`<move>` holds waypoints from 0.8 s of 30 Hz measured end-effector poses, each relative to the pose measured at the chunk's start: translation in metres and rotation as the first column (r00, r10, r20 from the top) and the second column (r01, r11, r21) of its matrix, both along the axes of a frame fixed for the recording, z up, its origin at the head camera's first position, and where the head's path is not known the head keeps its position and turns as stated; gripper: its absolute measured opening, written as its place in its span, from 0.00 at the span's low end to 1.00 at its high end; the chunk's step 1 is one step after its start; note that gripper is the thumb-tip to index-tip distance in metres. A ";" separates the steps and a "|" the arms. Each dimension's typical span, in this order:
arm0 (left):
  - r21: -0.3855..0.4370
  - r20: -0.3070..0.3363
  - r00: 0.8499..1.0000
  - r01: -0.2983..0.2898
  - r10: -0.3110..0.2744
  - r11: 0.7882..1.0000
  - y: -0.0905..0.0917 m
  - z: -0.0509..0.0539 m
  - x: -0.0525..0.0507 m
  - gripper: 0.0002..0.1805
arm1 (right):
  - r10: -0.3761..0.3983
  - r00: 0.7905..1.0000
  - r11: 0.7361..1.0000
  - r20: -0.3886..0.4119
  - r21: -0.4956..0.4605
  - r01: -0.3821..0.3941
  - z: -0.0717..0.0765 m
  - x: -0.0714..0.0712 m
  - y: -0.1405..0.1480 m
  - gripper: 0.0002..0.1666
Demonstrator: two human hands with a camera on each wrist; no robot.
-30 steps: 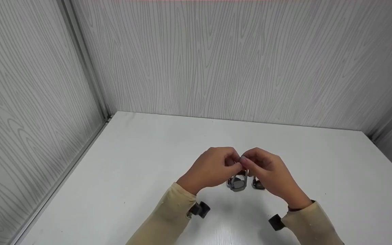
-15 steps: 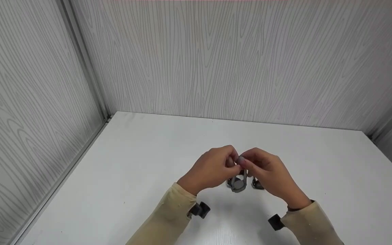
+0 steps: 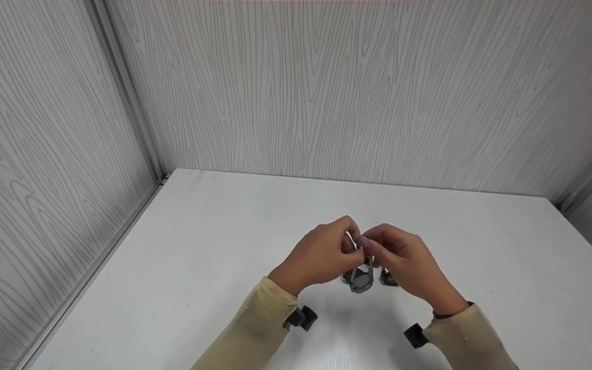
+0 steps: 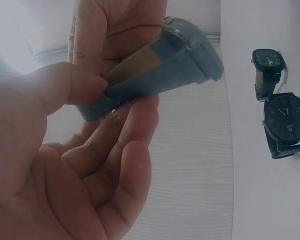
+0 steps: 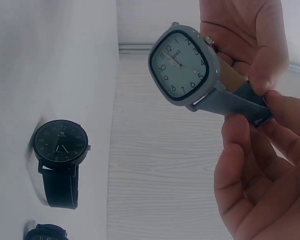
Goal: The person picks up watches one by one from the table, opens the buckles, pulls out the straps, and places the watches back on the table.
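A wristwatch [image 5: 182, 67] with a grey squarish case, a pale dial and a blue-grey strap [image 4: 155, 75] is held up off the table. Its strap is closed into a loop, tan on the inside. My left hand [image 3: 316, 255] pinches the strap end between thumb and fingers. Opposite it, my right hand [image 3: 404, 257] also pinches the strap end, its thumb and fingertips close to the left ones. In the head view the case hangs below both hands, dial tilted. Fingers partly hide the strap's fastening.
Lying on the white table [image 3: 234, 231] are a round black watch [image 5: 61, 142] and a smaller squarish black watch [image 4: 268, 60], close together under the hands. Wood-grain panels [image 3: 296, 92] stand behind and at the sides. A black wrist mount [image 3: 307, 317] sits at the left cuff.
The grey watch's case has tilted and dropped slightly lower in the head view. My left index finger has risen a little. Both arms stay nearly still, still pinching the strap.
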State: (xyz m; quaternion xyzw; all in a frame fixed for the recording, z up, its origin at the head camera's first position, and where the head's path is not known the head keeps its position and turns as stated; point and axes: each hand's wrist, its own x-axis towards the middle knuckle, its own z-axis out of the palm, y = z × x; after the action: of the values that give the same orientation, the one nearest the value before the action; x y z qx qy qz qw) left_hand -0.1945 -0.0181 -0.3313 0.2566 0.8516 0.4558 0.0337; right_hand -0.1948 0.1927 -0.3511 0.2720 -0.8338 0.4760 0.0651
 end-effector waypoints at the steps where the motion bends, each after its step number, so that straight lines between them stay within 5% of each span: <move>1: 0.000 0.004 1.000 0.000 0.000 1.000 0.000 0.000 0.000 0.06 | -0.002 1.000 1.000 0.002 -0.001 0.002 0.000 0.000 0.000 0.07; 24: -0.039 -0.030 0.999 -0.018 0.016 0.999 0.001 -0.001 -0.002 0.06 | -0.011 1.000 1.000 0.009 0.005 0.011 0.001 0.000 0.000 0.07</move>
State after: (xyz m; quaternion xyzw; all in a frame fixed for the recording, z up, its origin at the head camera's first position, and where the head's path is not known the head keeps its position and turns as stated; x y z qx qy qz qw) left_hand -0.1963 -0.0175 -0.3324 0.2553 0.8630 0.4354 0.0223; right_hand -0.1949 0.1923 -0.3499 0.2654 -0.8367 0.4748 0.0635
